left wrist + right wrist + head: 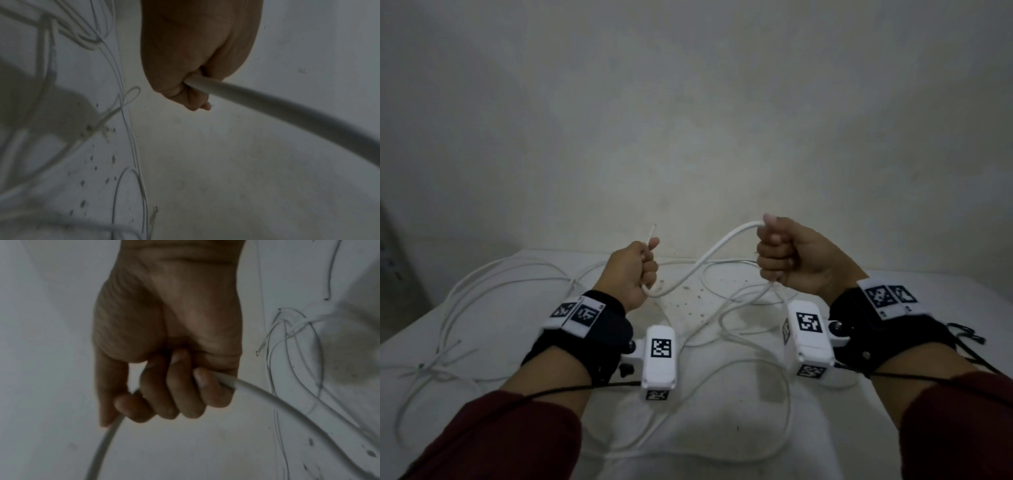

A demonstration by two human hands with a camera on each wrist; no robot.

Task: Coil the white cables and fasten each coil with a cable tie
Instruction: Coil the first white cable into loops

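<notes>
A white cable (709, 257) runs in a slack S-curve between my two fists above the table. My left hand (635, 270) grips it near its end, and a short tip (651, 233) sticks up past the thumb. My right hand (786, 255) grips the same cable farther along; from below that fist the cable drops to the table. In the left wrist view the cable (267, 105) leaves the curled left hand (193, 91) to the right. The right wrist view shows the right hand (168, 386) wrapped round the cable (277, 402).
More loose white cable (493, 274) lies in tangled loops across the white table (859, 445), left, centre and front. Thin cable ties (438, 366) lie at the left. Dark specks (695, 301) mark the tabletop. A pale wall (688, 120) stands close behind the table.
</notes>
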